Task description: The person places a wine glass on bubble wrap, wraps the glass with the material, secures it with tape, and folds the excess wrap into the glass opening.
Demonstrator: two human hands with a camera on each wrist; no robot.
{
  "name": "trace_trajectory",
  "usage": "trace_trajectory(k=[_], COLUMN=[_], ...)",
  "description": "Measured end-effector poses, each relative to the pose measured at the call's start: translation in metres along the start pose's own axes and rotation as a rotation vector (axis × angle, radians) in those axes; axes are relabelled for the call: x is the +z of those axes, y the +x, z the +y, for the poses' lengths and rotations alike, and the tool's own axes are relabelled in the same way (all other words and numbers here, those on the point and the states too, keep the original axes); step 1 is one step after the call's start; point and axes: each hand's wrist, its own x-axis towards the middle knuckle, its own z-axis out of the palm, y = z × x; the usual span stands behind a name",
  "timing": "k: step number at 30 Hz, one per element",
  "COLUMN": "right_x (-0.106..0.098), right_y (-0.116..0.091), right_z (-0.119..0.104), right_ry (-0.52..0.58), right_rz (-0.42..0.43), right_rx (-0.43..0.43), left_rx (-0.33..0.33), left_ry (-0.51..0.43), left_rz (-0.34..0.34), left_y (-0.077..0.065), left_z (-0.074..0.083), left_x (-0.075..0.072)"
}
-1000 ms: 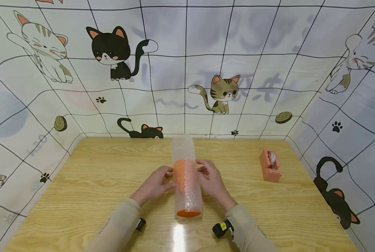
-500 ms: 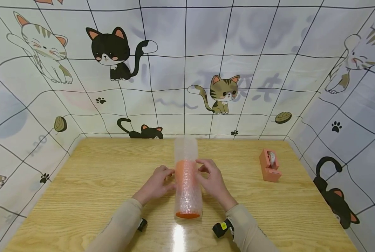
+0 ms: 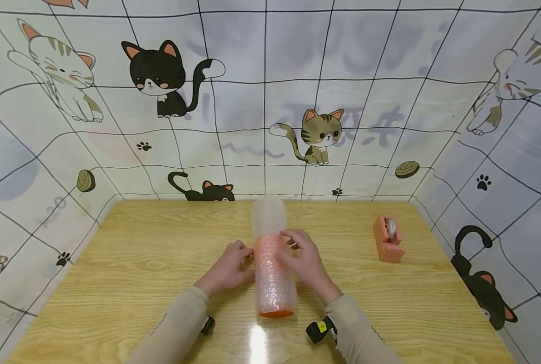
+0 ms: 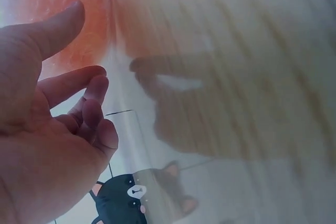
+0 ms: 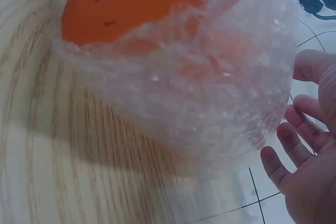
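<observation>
Orange cylinder point(image 3: 275, 278) lies on counter point(image 3: 161, 242) inside clear bubble wrap point(image 3: 269, 215), which extends past cylinder's far end. Left hand point(image 3: 227, 269) at cylinder's left side, right hand point(image 3: 309, 260) at its right; both partly open, fingers loosely bent, neither gripping. Pink tape dispenser point(image 3: 391, 253) well right of cylinder.

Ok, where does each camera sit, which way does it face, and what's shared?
Head: on the head, facing forward and down at table, cylinder and backdrop; left hand, right hand and sleeves show.
Left wrist: on that wrist, facing the cylinder's side and table; only the left hand shows.
Right wrist: on that wrist, facing the cylinder's orange end; only the right hand shows.
Both wrist views share cylinder and table.
</observation>
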Motion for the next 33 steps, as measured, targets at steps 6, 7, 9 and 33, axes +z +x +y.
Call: trace_trajectory(k=[6, 7, 9, 33], right_x=[0.003, 0.003, 0.004, 0.005], right_y=[0.001, 0.001, 0.001, -0.003], right_z=[-0.003, -0.004, -0.006, 0.003], right_ry=[-0.002, -0.002, -0.010, 0.082], right_rz=[-0.029, -0.033, -0.040, -0.031], right_rx=[0.003, 0.004, -0.005, -0.038], left_rx=[-0.116, -0.115, -0.091, -0.120], left_ry=[0.003, -0.007, -0.033, -0.197], left_rz=[0.065, 0.091, 0.156, 0.084], left_y=[0.003, 0.004, 0.005, 0.000], left_z=[0.005, 0.006, 0.009, 0.022], left_x=[-0.011, -0.013, -0.018, -0.021])
